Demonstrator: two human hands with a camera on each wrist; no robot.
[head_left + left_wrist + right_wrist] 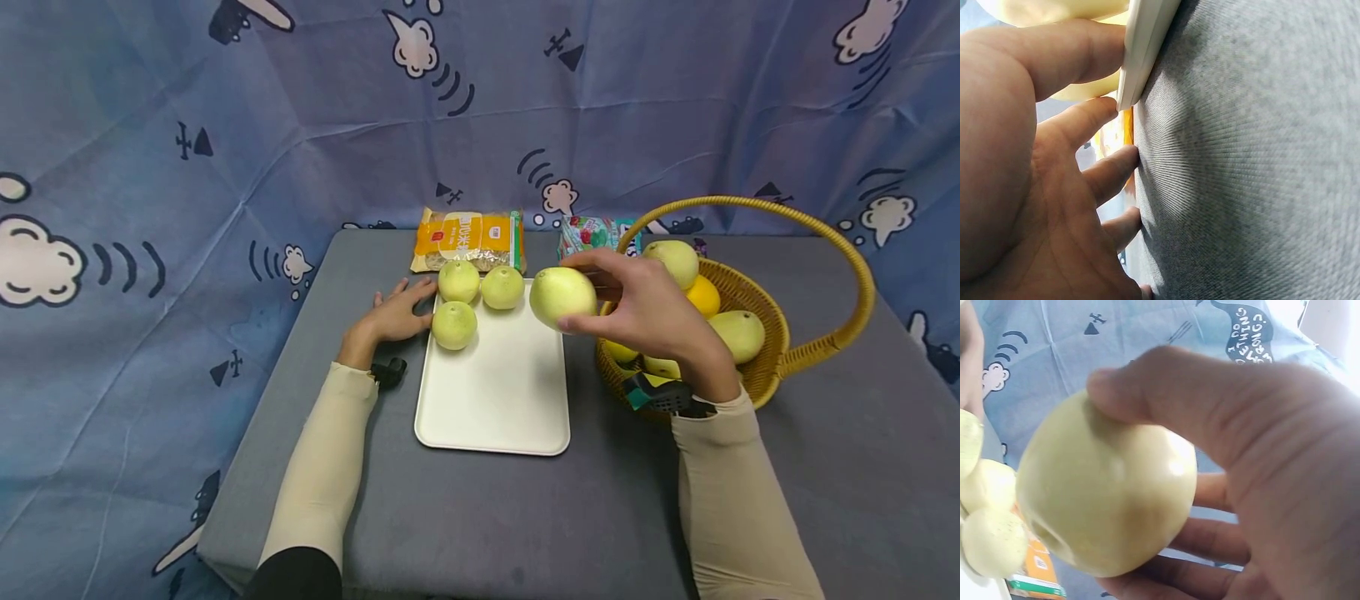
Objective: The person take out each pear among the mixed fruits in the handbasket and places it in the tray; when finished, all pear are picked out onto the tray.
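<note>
Held fruit [562,297]: clamped between thumb and fingers of my right hand [652,304], over the tray [495,400]'s far right corner; roundish, no clear long axis.
Three fruits [454,325]: sat by the tray's far left corner, leftward of my grip, nearer my other hand.
Left hand [393,319]: fingers apart, thumb against the tray's left edge.
Basket [738,287]: stood toward the tabletop [465,525]'s right edge.

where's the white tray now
In the head view, the white tray lies on the gray table, left of the wicker basket, the left hand at its far-left corner.
</note>
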